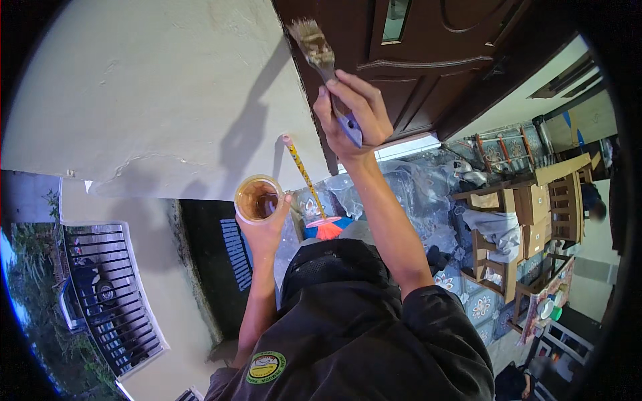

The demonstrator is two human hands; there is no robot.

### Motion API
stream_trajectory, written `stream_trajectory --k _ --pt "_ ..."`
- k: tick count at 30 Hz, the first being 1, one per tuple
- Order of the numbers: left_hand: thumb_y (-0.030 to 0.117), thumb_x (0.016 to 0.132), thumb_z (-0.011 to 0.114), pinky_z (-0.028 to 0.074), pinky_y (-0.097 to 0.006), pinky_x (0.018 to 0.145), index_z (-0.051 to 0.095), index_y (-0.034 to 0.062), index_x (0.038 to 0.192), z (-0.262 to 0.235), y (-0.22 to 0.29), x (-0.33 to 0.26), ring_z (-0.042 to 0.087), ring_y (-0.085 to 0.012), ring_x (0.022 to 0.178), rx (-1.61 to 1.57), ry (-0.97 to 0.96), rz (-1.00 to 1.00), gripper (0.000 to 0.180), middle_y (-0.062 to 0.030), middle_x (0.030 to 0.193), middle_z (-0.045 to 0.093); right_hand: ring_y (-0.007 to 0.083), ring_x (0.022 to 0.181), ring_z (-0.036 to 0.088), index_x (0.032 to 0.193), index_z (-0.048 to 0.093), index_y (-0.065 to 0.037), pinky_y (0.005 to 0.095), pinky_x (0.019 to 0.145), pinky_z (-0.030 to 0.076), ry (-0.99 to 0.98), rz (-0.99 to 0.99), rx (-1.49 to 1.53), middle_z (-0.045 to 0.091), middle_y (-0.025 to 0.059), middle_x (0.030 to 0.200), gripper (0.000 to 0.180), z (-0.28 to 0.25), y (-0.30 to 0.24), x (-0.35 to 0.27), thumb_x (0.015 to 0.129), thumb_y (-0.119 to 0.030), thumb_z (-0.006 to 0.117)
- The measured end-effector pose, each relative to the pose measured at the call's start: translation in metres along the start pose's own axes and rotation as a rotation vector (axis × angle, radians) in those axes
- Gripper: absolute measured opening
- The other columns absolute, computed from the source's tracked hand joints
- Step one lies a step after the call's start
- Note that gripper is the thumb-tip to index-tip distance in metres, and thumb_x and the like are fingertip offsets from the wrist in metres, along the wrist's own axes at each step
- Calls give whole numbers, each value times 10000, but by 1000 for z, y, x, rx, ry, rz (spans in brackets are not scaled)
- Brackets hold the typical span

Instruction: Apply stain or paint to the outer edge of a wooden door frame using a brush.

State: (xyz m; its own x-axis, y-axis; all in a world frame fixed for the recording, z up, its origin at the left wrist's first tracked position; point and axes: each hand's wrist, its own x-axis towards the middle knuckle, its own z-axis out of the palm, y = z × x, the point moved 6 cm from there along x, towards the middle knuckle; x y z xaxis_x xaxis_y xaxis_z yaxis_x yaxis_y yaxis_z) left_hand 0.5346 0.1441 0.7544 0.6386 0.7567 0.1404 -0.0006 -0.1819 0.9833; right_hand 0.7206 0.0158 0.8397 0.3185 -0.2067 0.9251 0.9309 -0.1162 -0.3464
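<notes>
The scene was a doorway between a pale plastered wall (154, 87) on the left and a room of wooden chairs and stacked boxes on the right, with a dark brown panelled door (428, 60) standing between them at the top. The right hand (353, 110) was raised and closed around the purple handle of a paintbrush (322, 60), whose worn bristles touched the left edge of the door, close to where it met the wall. Lower and to the left, the left hand (266, 224) gripped a clear plastic cup (257, 198) from beneath, with a shallow pool of brown liquid in the bottom. Just right of the cup, a broom with a yellow patterned stick (304, 175) leaned against the wall, its orange head resting on the floor. Plastic sheeting (401, 187) covered the floor by the threshold. Judging by this, the work on the door edge looked under way, but how much of the door was already coated could not be told, since its surface was uniformly dark.
</notes>
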Motion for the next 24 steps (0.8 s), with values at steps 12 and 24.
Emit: stream_trajectory --k 12,24 --pt "5 743 734 503 -280 773 533 22 1093 1 -11 0 600 -149 884 -9 -34 -3 404 -67 958 594 227 730 672 839 705 -42 284 634 544 -34 119 -72 673 138 914 214 -24 -1 -15 641 -1 773" --pt "-44 770 686 497 -246 627 500 41 1118 -9 -26 2 578 -136 799 -10 -41 41 403 -76 936 584 214 747 680 837 704 -53 282 656 548 -52 204 -52 679 117 902 217 -29 22 -54 638 -1 771"
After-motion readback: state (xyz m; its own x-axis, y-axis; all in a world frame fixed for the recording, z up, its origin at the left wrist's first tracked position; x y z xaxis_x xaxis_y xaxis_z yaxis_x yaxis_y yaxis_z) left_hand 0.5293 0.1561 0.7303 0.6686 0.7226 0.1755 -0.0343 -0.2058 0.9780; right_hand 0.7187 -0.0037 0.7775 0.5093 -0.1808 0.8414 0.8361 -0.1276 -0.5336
